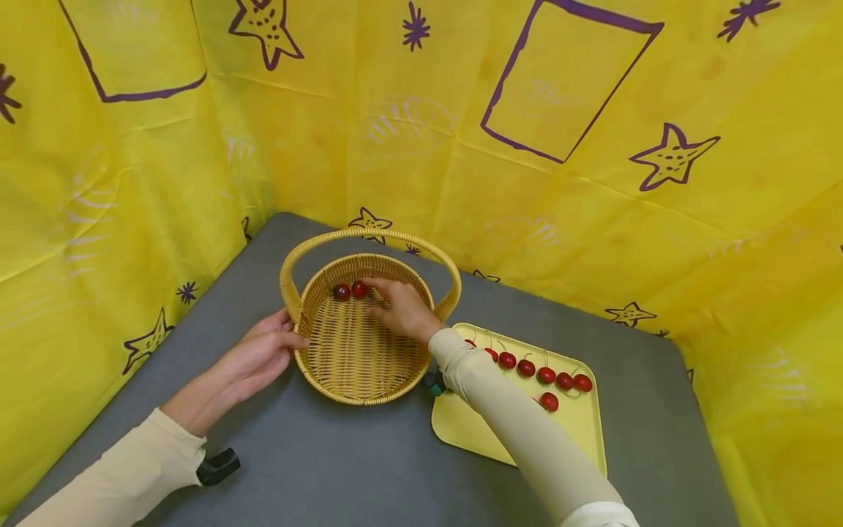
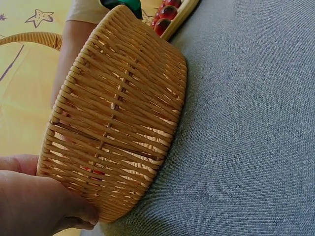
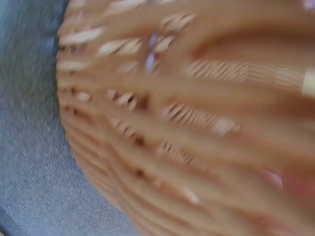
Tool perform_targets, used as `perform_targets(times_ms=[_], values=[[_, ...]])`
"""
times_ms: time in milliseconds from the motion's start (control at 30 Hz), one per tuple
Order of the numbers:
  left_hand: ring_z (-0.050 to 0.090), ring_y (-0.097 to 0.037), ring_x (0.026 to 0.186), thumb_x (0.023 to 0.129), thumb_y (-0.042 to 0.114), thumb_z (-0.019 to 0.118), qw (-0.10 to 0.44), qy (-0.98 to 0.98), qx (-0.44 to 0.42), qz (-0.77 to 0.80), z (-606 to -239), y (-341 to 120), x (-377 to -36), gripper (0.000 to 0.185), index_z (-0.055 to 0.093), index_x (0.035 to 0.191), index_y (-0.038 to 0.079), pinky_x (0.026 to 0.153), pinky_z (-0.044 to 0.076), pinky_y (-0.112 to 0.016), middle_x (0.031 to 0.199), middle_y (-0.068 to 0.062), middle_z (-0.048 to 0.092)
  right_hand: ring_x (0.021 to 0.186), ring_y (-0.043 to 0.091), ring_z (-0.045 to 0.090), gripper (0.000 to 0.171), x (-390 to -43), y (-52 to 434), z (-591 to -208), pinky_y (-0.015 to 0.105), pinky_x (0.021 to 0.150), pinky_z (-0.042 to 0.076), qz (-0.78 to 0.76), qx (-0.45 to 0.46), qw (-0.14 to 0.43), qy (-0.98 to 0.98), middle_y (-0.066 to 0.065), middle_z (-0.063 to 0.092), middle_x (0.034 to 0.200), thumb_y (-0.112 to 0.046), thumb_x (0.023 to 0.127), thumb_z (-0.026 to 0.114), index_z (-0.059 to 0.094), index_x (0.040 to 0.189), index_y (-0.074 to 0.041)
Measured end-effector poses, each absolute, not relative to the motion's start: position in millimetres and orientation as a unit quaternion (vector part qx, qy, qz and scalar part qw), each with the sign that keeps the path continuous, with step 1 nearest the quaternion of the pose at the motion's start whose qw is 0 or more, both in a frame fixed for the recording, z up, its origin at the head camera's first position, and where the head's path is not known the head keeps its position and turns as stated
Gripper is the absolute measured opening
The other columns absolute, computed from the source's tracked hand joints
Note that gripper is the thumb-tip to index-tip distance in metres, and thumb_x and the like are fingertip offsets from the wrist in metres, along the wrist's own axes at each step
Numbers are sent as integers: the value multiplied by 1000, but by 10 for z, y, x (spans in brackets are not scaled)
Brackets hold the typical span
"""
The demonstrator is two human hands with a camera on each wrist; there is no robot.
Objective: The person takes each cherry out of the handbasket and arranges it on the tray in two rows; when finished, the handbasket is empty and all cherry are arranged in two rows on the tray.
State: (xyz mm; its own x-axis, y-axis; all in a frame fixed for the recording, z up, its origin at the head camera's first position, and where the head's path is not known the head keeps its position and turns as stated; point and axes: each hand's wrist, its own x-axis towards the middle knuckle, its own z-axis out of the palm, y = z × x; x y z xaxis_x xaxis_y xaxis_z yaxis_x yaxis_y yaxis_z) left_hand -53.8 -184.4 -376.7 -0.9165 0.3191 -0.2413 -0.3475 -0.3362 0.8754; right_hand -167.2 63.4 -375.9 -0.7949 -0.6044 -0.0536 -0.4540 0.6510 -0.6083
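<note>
A round wicker basket (image 1: 358,366) with a tall arched handle stands on the grey table. My left hand (image 1: 263,351) grips its left rim, thumb over the edge and fingers against the outer wall; in the left wrist view the left hand (image 2: 44,204) pinches the woven side (image 2: 113,113). Inside lie two dark red cherries, the left cherry (image 1: 341,292) beside the right cherry (image 1: 359,289). My right hand (image 1: 405,311) reaches into the basket, index finger stretched out at the right cherry and thumb apart, nothing seen between them. The right wrist view shows only blurred wickerwork (image 3: 123,113).
A pale yellow tray (image 1: 454,432) lies right of the basket, partly behind my right sleeve. Several stemmed cherries (image 1: 545,375) form a row along its far side, with another cherry (image 1: 549,402) nearer. Yellow patterned cloth (image 1: 421,176) hangs behind and left of the table (image 1: 316,461).
</note>
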Motion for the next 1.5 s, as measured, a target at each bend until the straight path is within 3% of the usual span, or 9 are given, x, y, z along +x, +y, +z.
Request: perform_targets(times_ms=[133,300,500,667,867,1200,1500], values=[[-5,-32,160,96,-18,39,208,541,-11,815,-3792,-1835,-531,92,-16,166,2,130,0,-48,175,-21,-7,136,29,60,61,-1702,636,-3837,40,107,53,-287,-299,139,900,9,59,153,-14,103,70,49,160,-14],[-2,-33,160,95,-18,40,206,542,-11,815,-3792,-1822,-535,90,-13,166,0,131,2,-48,175,-23,-2,116,23,69,50,-1699,637,-3856,34,95,56,-281,-309,132,899,9,68,142,-14,103,70,59,152,-14],[-3,-32,160,95,-18,40,203,543,-12,815,-3780,-1847,-543,92,-15,166,1,130,0,-47,175,-22,-5,125,16,67,39,-1660,634,-3812,29,104,55,-293,-333,131,887,5,72,136,-9,102,70,70,141,-10],[-3,-33,160,95,-17,40,204,542,-8,815,-3782,-1863,-545,92,-15,166,2,130,1,-47,175,-22,-4,123,19,69,39,-1644,637,-3800,27,102,56,-307,-340,146,877,9,72,134,-5,100,72,70,139,-6],[-3,-32,161,95,-18,40,203,541,-11,817,-3796,-1869,-545,91,-14,166,1,130,0,-47,175,-22,-4,122,14,68,41,-1644,635,-3849,21,99,55,-312,-367,173,859,7,73,132,-7,100,73,69,141,-6],[-4,-32,161,95,-19,39,201,539,-17,817,-3773,-1864,-535,91,-14,166,1,130,-2,-48,175,-22,-4,117,11,70,39,-1648,614,-3851,21,92,55,-288,-402,135,859,1,75,129,-17,99,75,72,138,-10],[-4,-31,161,95,-19,39,203,537,-21,818,-3767,-1864,-534,92,-14,166,2,130,-2,-48,176,-20,-5,117,8,69,34,-1658,602,-3857,18,91,54,-297,-417,132,849,0,75,128,-17,99,75,76,133,-11]])
